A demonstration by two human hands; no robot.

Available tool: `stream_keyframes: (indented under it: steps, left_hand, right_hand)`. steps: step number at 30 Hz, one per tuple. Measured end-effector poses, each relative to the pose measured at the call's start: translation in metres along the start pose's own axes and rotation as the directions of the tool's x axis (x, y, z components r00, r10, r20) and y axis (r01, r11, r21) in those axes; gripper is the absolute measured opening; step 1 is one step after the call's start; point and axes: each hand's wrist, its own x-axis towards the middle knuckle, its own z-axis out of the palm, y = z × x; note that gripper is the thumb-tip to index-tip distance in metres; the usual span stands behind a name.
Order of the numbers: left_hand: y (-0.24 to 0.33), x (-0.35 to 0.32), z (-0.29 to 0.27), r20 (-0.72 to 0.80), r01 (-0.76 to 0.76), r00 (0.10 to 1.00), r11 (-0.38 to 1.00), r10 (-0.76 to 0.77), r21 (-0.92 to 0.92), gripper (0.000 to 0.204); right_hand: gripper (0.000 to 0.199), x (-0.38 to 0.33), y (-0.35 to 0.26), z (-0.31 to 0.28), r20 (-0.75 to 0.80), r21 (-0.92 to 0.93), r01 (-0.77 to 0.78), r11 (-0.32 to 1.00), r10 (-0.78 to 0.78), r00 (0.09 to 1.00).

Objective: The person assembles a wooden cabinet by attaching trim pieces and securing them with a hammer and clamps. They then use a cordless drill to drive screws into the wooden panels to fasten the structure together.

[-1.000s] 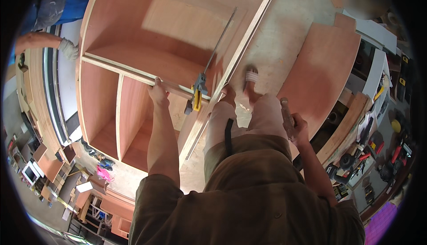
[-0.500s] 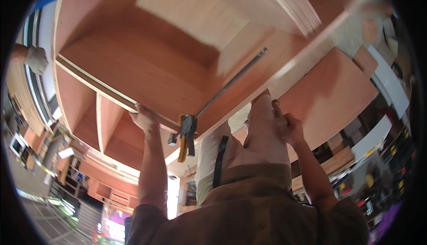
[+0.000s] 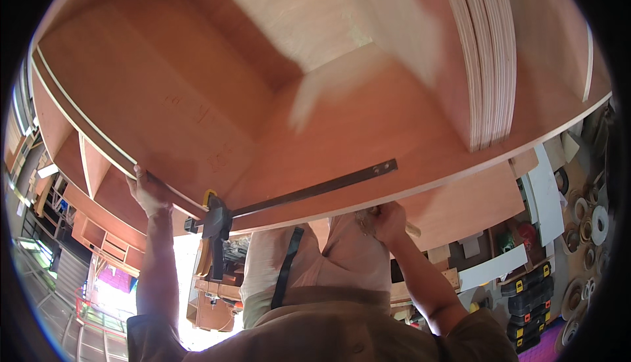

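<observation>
A large reddish plywood cabinet [image 3: 256, 158] with open compartments fills the upper part of the view. My left hand [image 3: 151, 196] grips the edge of a pale-edged cabinet panel [image 3: 98, 132], thumb over the edge. Just right of that hand, a bar clamp [image 3: 215, 222] with a black body and yellow trigger sits on the panel's end. Its dark bar [image 3: 315, 188] runs along the cabinet's inside, near the front edge. My right hand [image 3: 389, 224] is closed beside my thigh, below that edge; a small tan end shows by it, but what it holds is unclear.
Stacked plywood sheets [image 3: 483, 59] stand upright in the cabinet. Below its right side lies a reddish board [image 3: 460, 204], with a white panel [image 3: 493, 266] further down. Black tool cases [image 3: 529, 303] and several rolls [image 3: 582, 230] are at right.
The view has swung right, and the clamp now appears lower and further left. My right hand has come close under the cabinet's front edge. Another person's gloved hand at far left has left view.
</observation>
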Motion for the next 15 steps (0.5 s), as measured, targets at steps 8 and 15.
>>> stream_keyframes:
  steps: [8,15]
  left_hand:
    - [0.0,0.002,-0.003,-0.055,0.023,0.998,0.998,-0.02,0.063,0.033]
    - [0.007,-0.007,0.007,-0.094,0.019,0.995,0.999,-0.017,0.025,0.028]
  right_hand:
    - [0.024,-0.002,0.012,0.003,0.027,0.069,-0.002,0.998,0.0,1.0]
    - [0.021,-0.004,0.014,0.003,0.005,0.039,-0.031,0.999,0.031,1.0]
